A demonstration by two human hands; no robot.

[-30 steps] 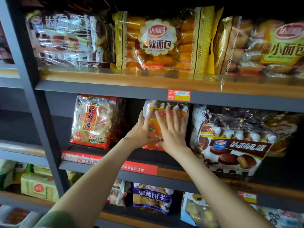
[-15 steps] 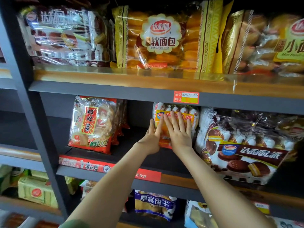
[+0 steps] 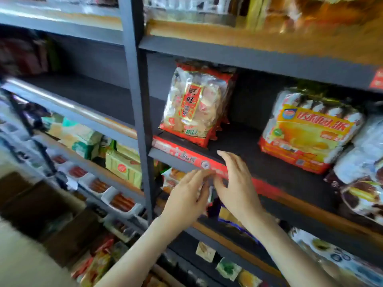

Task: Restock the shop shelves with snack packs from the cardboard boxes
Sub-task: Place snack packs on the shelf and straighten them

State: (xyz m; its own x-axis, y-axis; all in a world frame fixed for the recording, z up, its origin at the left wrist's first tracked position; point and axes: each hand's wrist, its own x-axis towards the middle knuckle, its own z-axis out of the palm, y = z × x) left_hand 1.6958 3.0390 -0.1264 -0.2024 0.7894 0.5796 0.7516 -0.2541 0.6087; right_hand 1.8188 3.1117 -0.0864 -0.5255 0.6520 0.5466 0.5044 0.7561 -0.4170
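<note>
An orange and yellow snack pack [image 3: 308, 131] stands upright on the middle shelf [image 3: 244, 146], right of centre. A red rice cracker pack [image 3: 194, 104] stands to its left, near the upright post. Both my hands are in front of the shelf's front edge, below and left of the orange pack, holding nothing. My left hand [image 3: 186, 197] has relaxed fingers pointing up at the red price strip [image 3: 186, 156]. My right hand [image 3: 234, 185] is beside it with straight fingers, just over the shelf lip. The view is blurred.
A dark metal upright [image 3: 138, 100] divides the shelving. Chocolate pie packs [image 3: 364, 172] crowd the right end of the middle shelf. Bread bags fill the shelf above. Green boxes [image 3: 122, 164] and sausage trays [image 3: 120, 201] sit on the left lower shelves. Brown cardboard [image 3: 31, 204] is at lower left.
Both hands have let go of the orange pack and pulled back down to the shelf's front edge. The pack stays upright on the shelf. The view has swung left and down.
</note>
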